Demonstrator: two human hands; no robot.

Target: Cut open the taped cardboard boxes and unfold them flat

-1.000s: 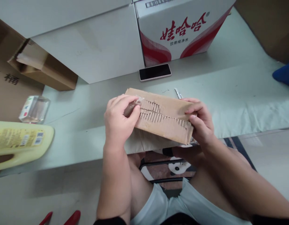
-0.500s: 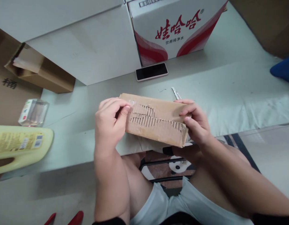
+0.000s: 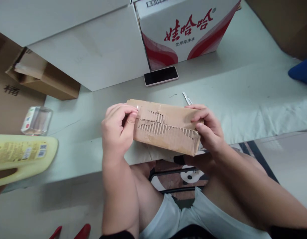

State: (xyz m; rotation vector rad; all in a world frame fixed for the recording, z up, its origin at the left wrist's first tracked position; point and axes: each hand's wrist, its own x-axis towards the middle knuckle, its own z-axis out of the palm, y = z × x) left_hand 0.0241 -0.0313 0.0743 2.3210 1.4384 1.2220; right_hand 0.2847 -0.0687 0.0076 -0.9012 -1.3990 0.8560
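Observation:
A small brown cardboard box (image 3: 165,141) is held tilted over the table's front edge, above my lap. Strips of its top face are torn away and the corrugated ridges show. At its left end my left hand (image 3: 119,127) has thumb and forefinger pinched together, on what looks like a bit of clear tape (image 3: 143,112) lying along the face. My right hand (image 3: 206,126) grips the box's right end, thumb on the near side and fingers over the top. Just beyond the right fingers lies a utility knife (image 3: 186,98), its lower part hidden.
Behind the box are a black-screened phone (image 3: 161,76), a white-and-red carton (image 3: 183,36) and a big white box (image 3: 93,53). To the left stand an open brown box (image 3: 52,78), a clear container (image 3: 37,120) and a yellow jug (image 3: 26,152). Something blue (image 3: 302,73) sits far right.
Both hands keep their places on the box. The clear tape by my left fingertips catches the light differently. The view has shifted very slightly.

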